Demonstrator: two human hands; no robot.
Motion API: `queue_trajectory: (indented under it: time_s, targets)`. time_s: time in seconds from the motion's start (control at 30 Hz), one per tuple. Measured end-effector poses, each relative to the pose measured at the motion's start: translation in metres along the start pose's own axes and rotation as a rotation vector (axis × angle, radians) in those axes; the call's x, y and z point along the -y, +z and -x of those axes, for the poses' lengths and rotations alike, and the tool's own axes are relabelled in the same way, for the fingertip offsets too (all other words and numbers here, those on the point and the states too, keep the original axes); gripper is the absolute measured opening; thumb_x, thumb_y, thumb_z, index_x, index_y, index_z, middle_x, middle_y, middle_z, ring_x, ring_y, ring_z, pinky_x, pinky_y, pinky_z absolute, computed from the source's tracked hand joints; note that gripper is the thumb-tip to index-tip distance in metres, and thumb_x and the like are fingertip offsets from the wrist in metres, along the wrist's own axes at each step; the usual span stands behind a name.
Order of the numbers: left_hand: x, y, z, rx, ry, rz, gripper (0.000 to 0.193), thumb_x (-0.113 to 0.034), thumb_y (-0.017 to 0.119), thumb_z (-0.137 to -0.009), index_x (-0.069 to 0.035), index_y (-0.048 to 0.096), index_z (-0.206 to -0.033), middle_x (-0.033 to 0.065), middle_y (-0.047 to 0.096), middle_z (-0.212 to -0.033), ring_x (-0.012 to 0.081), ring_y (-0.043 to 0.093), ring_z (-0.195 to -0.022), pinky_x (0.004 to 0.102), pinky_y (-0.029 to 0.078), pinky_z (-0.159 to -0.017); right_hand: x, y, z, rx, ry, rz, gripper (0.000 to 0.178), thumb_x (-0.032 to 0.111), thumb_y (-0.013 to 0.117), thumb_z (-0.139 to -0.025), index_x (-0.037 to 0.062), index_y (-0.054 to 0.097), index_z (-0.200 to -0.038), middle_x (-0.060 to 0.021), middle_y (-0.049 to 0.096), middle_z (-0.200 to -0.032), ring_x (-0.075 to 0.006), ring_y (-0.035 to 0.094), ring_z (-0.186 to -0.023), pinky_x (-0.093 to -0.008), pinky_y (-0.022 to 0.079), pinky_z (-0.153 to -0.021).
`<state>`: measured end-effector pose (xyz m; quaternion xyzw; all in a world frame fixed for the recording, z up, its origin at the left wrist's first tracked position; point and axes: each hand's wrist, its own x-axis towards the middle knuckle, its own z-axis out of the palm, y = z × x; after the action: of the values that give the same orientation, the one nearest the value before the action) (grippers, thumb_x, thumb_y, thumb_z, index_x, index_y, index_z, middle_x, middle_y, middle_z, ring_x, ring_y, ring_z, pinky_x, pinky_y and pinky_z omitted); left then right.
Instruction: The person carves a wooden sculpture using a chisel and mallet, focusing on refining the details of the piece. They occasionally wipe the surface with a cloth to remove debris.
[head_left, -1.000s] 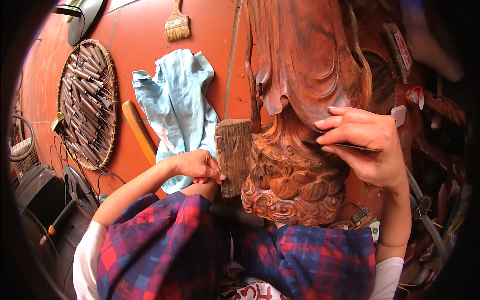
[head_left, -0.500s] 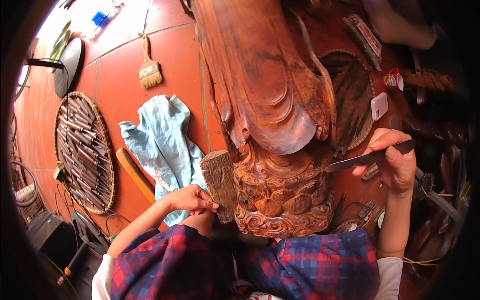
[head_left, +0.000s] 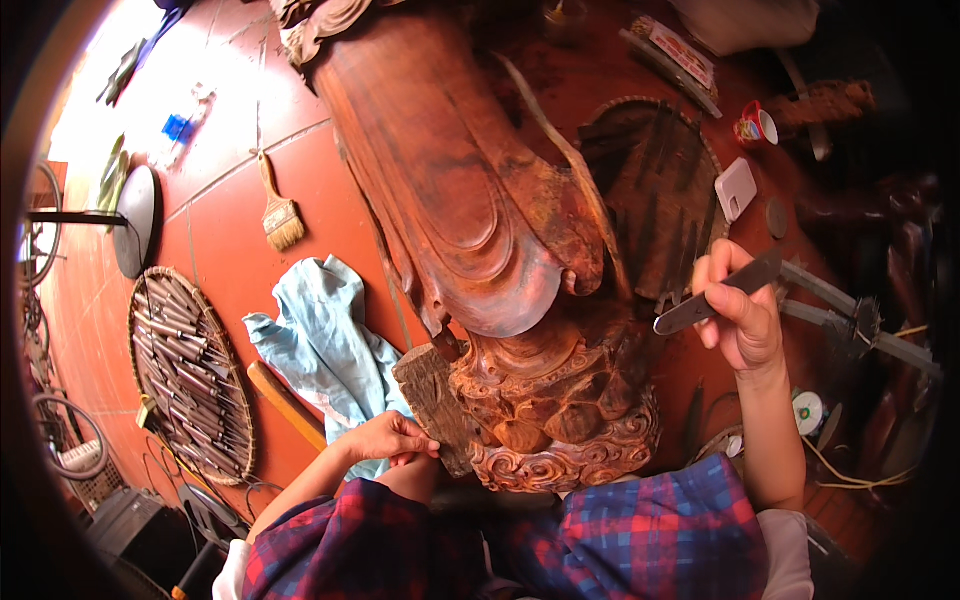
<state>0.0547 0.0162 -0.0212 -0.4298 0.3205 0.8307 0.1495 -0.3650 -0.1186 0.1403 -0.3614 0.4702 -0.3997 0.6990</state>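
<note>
A large reddish-brown wood carving lies lengthwise before me, its base cut with scrolls and petal shapes close to my lap. My right hand is raised right of the carving, closed round a flat dark metal blade with a rounded end. The blade is held apart from the wood. My left hand rests by my knee with its fingers pinched together; whatever they hold, if anything, is hidden. Its fingertips are beside a rough wooden block that leans against the carving's base.
On the left are a light blue cloth, a wooden handle, a paintbrush and a round basket of many chisel-like tools. At right are another basket of dark tools, a white case, a cup and a metal clamp-like tool.
My right hand has shifted slightly left and down with the blade, which has turned a little. The whole view has swung, showing more of the carving's far end. My left hand remains by the block.
</note>
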Motion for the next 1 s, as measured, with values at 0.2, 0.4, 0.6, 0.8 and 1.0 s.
queue_trajectory:
  time_s: [0.2,0.4,0.6,0.8,1.0]
  targets:
    - [-0.001,0.003,0.0,-0.035,0.014,0.004,0.029,-0.034,0.07,-0.095,-0.007,0.079,-0.095,-0.0024,0.056,-0.057,0.0058,0.052,-0.051,0.0259,0.044,-0.049,-0.008,0.001,0.005,0.024,-0.031,0.12,0.016,0.011,0.067,-0.09,0.0013,0.058,-0.1,-0.0086,0.065,-0.09,-0.0107,0.064,-0.072,-0.0231,0.054,-0.06]
    - [0.004,0.004,0.0,-0.07,0.015,-0.004,0.027,-0.031,0.07,-0.095,-0.006,0.079,-0.095,-0.0005,0.056,-0.054,0.0062,0.051,-0.049,0.0253,0.043,-0.048,-0.014,-0.009,0.021,0.037,-0.045,0.161,0.019,0.011,0.063,-0.095,-0.0025,0.063,-0.109,-0.0089,0.065,-0.096,-0.012,0.065,-0.077,-0.0251,0.054,-0.072]
    - [0.003,0.003,0.0,-0.087,0.014,-0.016,0.027,-0.03,0.07,-0.095,-0.005,0.079,-0.095,-0.001,0.058,-0.055,0.0063,0.053,-0.049,0.0249,0.043,-0.047,-0.021,-0.022,0.05,0.014,-0.05,0.129,0.02,0.009,0.062,-0.095,-0.0044,0.063,-0.11,-0.0143,0.066,-0.107,-0.0154,0.067,-0.086,-0.0282,0.055,-0.079]
    - [-0.002,0.008,-0.002,-0.125,-0.007,0.005,0.024,-0.028,0.07,-0.095,-0.006,0.079,-0.096,-0.0021,0.061,-0.059,0.0056,0.051,-0.049,0.0228,0.041,-0.048,-0.018,-0.05,0.075,-0.049,-0.019,0.177,0.021,0.015,0.062,-0.098,-0.0024,0.065,-0.109,-0.0139,0.069,-0.104,-0.0119,0.066,-0.082,-0.0249,0.053,-0.073]
    - [-0.005,0.015,0.003,-0.19,-0.023,-0.03,0.023,-0.024,0.07,-0.094,-0.003,0.078,-0.094,0.0,0.062,-0.06,0.006,0.052,-0.049,0.0238,0.041,-0.048,-0.042,-0.106,0.027,-0.244,0.181,0.407,0.019,0.021,0.065,-0.098,0.0033,0.063,-0.105,-0.0044,0.068,-0.084,-0.0026,0.051,-0.057,-0.0192,0.041,-0.052]
